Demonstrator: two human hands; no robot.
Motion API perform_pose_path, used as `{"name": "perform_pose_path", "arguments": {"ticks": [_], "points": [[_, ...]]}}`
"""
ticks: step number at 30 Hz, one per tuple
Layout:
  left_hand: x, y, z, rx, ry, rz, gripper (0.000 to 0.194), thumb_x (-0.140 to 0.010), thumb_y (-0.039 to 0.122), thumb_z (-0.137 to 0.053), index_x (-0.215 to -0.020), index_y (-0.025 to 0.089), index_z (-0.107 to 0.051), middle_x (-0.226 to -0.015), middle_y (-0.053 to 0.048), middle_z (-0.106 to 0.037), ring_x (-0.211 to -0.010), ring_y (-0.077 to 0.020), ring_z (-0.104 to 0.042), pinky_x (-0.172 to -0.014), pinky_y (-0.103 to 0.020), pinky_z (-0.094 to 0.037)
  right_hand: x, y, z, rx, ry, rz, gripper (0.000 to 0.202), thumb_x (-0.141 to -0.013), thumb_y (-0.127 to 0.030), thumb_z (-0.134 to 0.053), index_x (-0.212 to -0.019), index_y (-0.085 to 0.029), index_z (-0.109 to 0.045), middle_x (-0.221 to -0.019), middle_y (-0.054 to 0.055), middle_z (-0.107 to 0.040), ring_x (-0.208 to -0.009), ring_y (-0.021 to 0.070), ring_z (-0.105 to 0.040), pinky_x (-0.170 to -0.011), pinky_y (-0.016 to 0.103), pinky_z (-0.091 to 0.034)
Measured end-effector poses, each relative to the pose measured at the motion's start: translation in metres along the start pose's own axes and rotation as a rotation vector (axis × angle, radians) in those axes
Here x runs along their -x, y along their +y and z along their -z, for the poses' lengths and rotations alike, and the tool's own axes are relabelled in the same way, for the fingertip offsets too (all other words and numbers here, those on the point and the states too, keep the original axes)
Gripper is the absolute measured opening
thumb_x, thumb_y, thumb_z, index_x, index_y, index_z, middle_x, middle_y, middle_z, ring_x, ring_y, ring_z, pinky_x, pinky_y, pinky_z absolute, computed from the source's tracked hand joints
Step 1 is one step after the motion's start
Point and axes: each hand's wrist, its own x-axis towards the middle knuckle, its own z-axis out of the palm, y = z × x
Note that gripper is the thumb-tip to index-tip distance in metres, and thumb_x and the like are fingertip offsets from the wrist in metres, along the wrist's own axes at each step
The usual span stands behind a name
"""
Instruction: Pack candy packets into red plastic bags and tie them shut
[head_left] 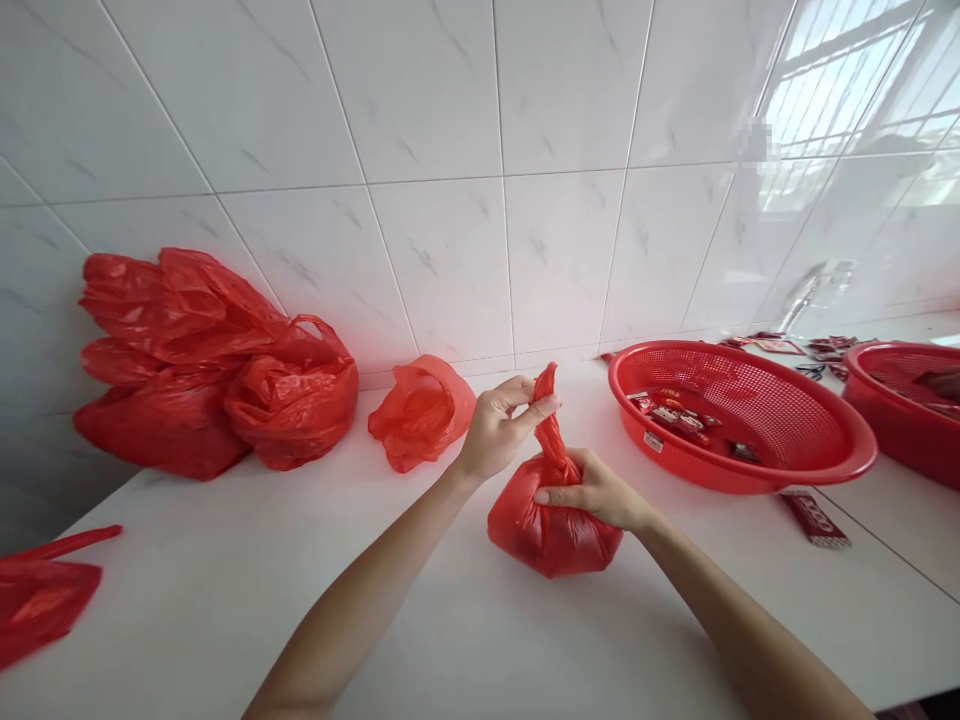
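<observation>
Left hand [495, 430]: fingers pinched shut on twisted neck of small red bag [551, 530], pulled upright. Right hand [596, 492]: fingers wrapped around the bag just under the twist. Bag resting on white tabletop [420, 610], centre, near red basket [810, 470] holding small packets. Empty red bag [420, 412] behind left hand; pile of red bags [210, 370] far left against tiled wall.

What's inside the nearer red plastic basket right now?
The round red mesh basket holds a few small red wrapped packets lying on its bottom, near the left side. Its near wall hides part of the floor, so more may lie there.
</observation>
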Motion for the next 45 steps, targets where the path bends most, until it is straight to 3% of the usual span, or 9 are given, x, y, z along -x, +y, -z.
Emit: {"name": "perform_pose_path", "arguments": {"ticks": [10,15,18,25,34,41,45], "points": [[0.0,0.0,0.003,0.032,-0.014,0.012,0.035,-0.085,0.049,-0.073,-0.066,0.021,-0.068,-0.073,-0.001,-0.061,-0.075,-0.0158,-0.057,-0.077,-0.034,-0.051,0.0,0.006,-0.005,0.045,-0.036,0.049,0.035,-0.078,-0.047,-0.081,-0.08,-0.015,-0.068,-0.073,0.001,-0.065,-0.069,0.0163,-0.061,-0.067,0.031,-0.052],[0.0,0.005,0.004,0.017,-0.023,-0.012,0.035,-0.086,0.048,-0.072,-0.066,0.02,-0.068,-0.075,-0.002,-0.064,-0.078,-0.0166,-0.06,-0.08,-0.034,-0.05,0.002,0.001,0.0,0.116,-0.005,0.17,0.051,-0.081,-0.054,-0.076,-0.114,-0.016,-0.07,-0.115,0.012,-0.072,-0.102,0.0285,-0.068,-0.09,0.044,-0.055],[0.001,0.006,0.003,-0.005,-0.032,-0.028,0.035,-0.088,0.047,-0.071,-0.065,0.02,-0.067,-0.077,-0.002,-0.065,-0.079,-0.0169,-0.06,-0.082,-0.034,-0.05,0.002,0.001,-0.001,0.138,0.023,0.186,0.054,-0.084,-0.057,-0.071,-0.119,-0.016,-0.069,-0.126,0.015,-0.07,-0.109,0.0315,-0.068,-0.094,0.048,-0.055],[0.004,0.0,0.001,-0.027,-0.056,-0.014,0.03,-0.089,0.044,-0.069,-0.071,0.021,-0.071,-0.081,-0.003,-0.067,-0.08,-0.0172,-0.061,-0.079,-0.033,-0.05,0.002,0.003,-0.008,0.101,-0.007,0.124,0.035,-0.088,-0.049,-0.071,-0.103,-0.017,-0.077,-0.1,0.008,-0.078,-0.097,0.0265,-0.072,-0.091,0.042,-0.057],[0.007,-0.002,0.003,-0.049,-0.067,-0.024,0.03,-0.09,0.043,-0.069,-0.071,0.02,-0.071,-0.084,-0.004,-0.068,-0.082,-0.0174,-0.063,-0.082,-0.034,-0.052,0.003,0.0,-0.01,0.049,-0.008,0.034,0.036,-0.083,-0.051,-0.075,-0.084,-0.015,-0.074,-0.076,0.004,-0.072,-0.07,0.0179,-0.065,-0.07,0.031,-0.055],[0.008,-0.003,0.002,-0.061,-0.076,-0.032,0.031,-0.091,0.045,-0.067,-0.072,0.021,-0.072,-0.086,-0.004,-0.069,-0.084,-0.0176,-0.063,-0.082,-0.033,-0.052,0.003,0.001,-0.011,0.038,-0.014,0.018,0.038,-0.082,-0.054,-0.075,-0.074,-0.017,-0.07,-0.067,0.001,-0.066,-0.061,0.0147,-0.059,-0.064,0.029,-0.051],[0.009,0.0,0.003,-0.061,-0.069,-0.046,0.03,-0.091,0.041,-0.068,-0.07,0.021,-0.071,-0.083,-0.003,-0.068,-0.082,-0.0171,-0.063,-0.081,-0.033,-0.052,0.003,0.003,-0.009,0.089,-0.027,0.057,0.037,-0.084,-0.052,-0.073,-0.081,-0.016,-0.071,-0.074,0.004,-0.069,-0.067,0.0176,-0.062,-0.067,0.032,-0.053]]}}
